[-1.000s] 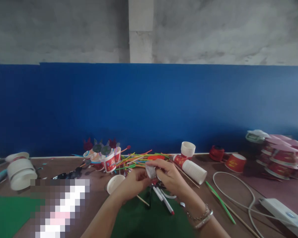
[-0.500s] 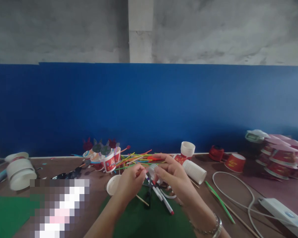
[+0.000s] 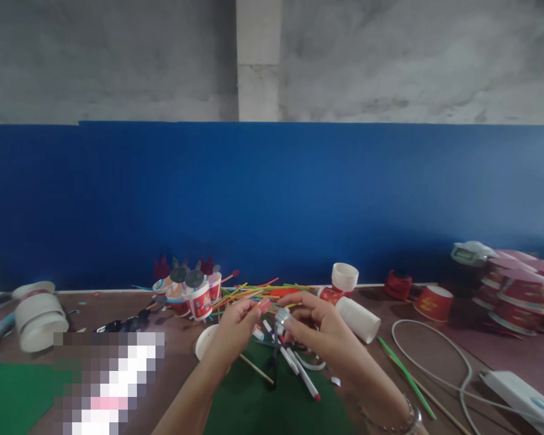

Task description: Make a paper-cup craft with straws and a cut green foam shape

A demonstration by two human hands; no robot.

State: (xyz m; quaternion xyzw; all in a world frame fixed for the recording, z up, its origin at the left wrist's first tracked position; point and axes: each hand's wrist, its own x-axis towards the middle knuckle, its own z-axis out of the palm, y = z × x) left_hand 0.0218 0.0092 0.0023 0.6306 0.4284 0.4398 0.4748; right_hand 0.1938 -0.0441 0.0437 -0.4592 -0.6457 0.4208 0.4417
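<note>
My left hand [image 3: 238, 326] pinches a small pinkish-red piece [image 3: 263, 305] between thumb and fingers. Facing it, my right hand [image 3: 320, 323] grips a small clear, shiny object [image 3: 281, 319] whose kind I cannot make out. Both hands are raised above a dark green sheet [image 3: 272, 414] and stay slightly apart. Beneath them lie black-handled scissors [image 3: 272, 365], several white markers, one with a red end [image 3: 307, 376], and a thin wooden stick [image 3: 256, 368]. A white paper cup [image 3: 204, 343] is partly hidden behind my left wrist.
Decorated paper cups [image 3: 199, 300] and a pile of coloured sticks [image 3: 249, 295] sit toward the blue wall. To the right are a stack of white cups [image 3: 358, 319], a red cup [image 3: 434, 303], green straws [image 3: 408, 377], a white cable [image 3: 428, 356] and a power strip [image 3: 523, 396].
My hands have drawn a little apart, and the pinkish-red piece in my left fingers now shows. The clear object has stayed with my right hand. A small white scrap now shows beside my right wrist.
</note>
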